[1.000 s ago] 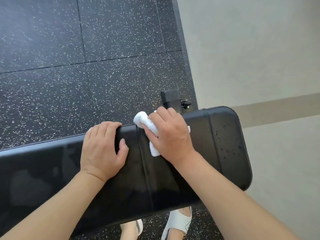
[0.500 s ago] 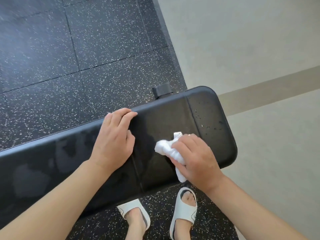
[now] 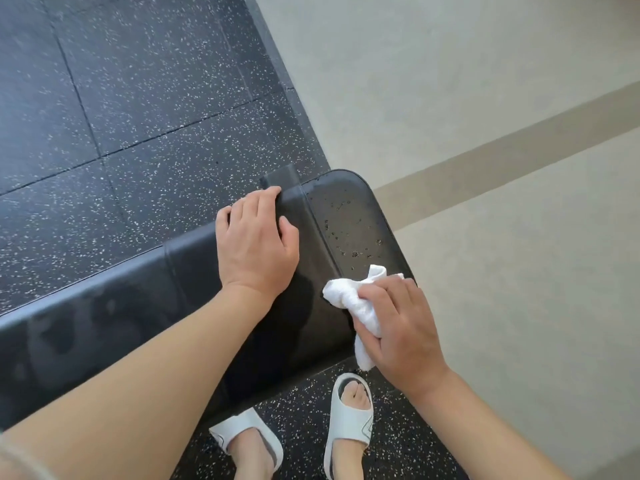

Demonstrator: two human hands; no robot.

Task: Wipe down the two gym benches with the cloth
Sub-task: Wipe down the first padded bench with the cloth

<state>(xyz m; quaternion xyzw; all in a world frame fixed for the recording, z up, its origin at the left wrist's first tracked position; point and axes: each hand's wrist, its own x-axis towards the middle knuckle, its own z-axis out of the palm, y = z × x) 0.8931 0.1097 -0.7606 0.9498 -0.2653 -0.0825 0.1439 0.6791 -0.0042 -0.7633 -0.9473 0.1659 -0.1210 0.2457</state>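
The right hand [image 3: 403, 327] grips the bunched white cloth [image 3: 356, 303], fingers curled round it, at the near edge of the black bench [image 3: 173, 299] close to its rounded end. Water drops [image 3: 346, 233] sit on the end panel just beyond the cloth (between the seam and the curved rim). The left hand [image 3: 258, 242] lies flat on the pad, fingers straight and reaching over the far edge. Past the end lies pale floor [image 3: 485, 98]; behind the bench, speckled rubber mat [image 3: 121, 98]. Two white sandals [image 3: 349, 420] stand on mat at the near side.
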